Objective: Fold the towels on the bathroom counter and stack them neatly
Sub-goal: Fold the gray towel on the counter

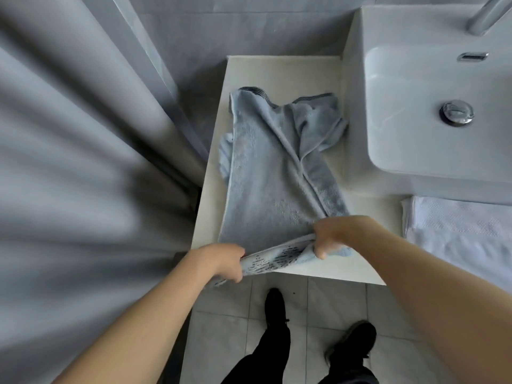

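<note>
A light blue towel (266, 173) with a dark striped border lies lengthwise on the white counter (310, 70), its far end rumpled and one side folded over. My left hand (221, 260) grips the near left corner at the counter's front edge. My right hand (335, 235) grips the near right corner. Between the two hands the near edge is lifted off the counter and turned up, showing its dark-flecked border. A white towel (460, 228) lies flat on the counter to the right, below the basin.
A white basin (432, 87) with a metal drain and tap stands at the right. A grey shower curtain (83, 162) hangs at the left, close to the counter. Below are grey floor tiles and my black shoes (277, 306).
</note>
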### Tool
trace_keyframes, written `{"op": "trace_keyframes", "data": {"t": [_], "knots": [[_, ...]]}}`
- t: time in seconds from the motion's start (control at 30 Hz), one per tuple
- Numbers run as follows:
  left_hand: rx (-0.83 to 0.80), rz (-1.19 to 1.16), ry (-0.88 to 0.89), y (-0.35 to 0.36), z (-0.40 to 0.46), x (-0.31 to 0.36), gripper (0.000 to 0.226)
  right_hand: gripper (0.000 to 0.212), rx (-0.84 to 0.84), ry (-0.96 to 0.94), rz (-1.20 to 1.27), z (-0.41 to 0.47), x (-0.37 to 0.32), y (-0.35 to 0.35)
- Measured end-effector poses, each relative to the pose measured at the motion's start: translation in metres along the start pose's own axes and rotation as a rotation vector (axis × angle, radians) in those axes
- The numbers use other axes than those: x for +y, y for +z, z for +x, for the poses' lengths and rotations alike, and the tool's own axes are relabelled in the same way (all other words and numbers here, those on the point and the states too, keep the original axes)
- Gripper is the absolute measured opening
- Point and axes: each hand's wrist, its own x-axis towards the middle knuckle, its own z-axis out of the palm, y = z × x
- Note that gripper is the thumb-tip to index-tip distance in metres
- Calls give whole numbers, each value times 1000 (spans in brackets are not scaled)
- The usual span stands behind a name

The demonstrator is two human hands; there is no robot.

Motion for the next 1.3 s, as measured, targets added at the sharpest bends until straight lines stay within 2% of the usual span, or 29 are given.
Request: {"op": "trace_keyframes", "data": {"t": [0.1, 0.13, 0.17, 0.2, 0.27, 0.33, 0.4, 0.47, 0.53, 0.57, 0.67, 0.77, 0.87, 0.93, 1.03, 1.2, 1.3], "knots": [[-239, -35, -30, 2, -9, 11, 43, 58, -253, 8, -31, -18, -9, -1], [-247, -47, -37, 1, -12, 14, 41, 62, -281, 3, -25, -22, -10, 1], [-189, -54, -32, 1, -13, 16, 37, 62, -273, 2, 2, -22, -9, 3], [-68, -54, -21, -1, -13, 17, 32, 58, -226, -2, 43, -20, -7, 4], [297, -28, -16, -8, -13, 16, 20, 40, -17, -39, 191, -17, 2, 3], [683, -53, -30, -24, -13, 14, 14, 24, 219, -86, 500, -15, 15, -5], [985, -92, -46, -52, -12, 9, 18, 12, 372, -143, 914, -15, 24, -23], [1186, -99, -37, -89, -8, 1, 25, 17, 516, -169, 1092, -9, 32, -47], [1299, -24, -4, -129, -1, -7, 30, 16, 658, -143, 997, 1, 36, -74], [1328, 16, 10, -148, 4, -10, 30, 24, 713, -117, 914, 6, 36, -89], [1378, -18, -17, -203, 30, -19, 21, 29, 846, -33, 730, 21, 34, -138], [1303, -49, -139, -247, 70, -24, 27, 38, 949, 92, 497, 44, 31, -177], [1075, 32, -106, -252, 125, -27, 34, 47, 825, 195, 210, 80, 41, -190], [997, 44, -35, -241, 155, -29, 44, 47, 745, 189, 139, 104, 48, -187], [1032, 29, 3, -235, 172, -29, 60, 45, 759, 217, 52, 127, 49, -183], [1047, 187, -131, -240, 165, -26, 43, 44, 811, 268, -176, 131, 39, -184], [1094, 207, -163, -254, 129, -29, 38, 40, 829, 234, -107, 113, 39, -189]]}}
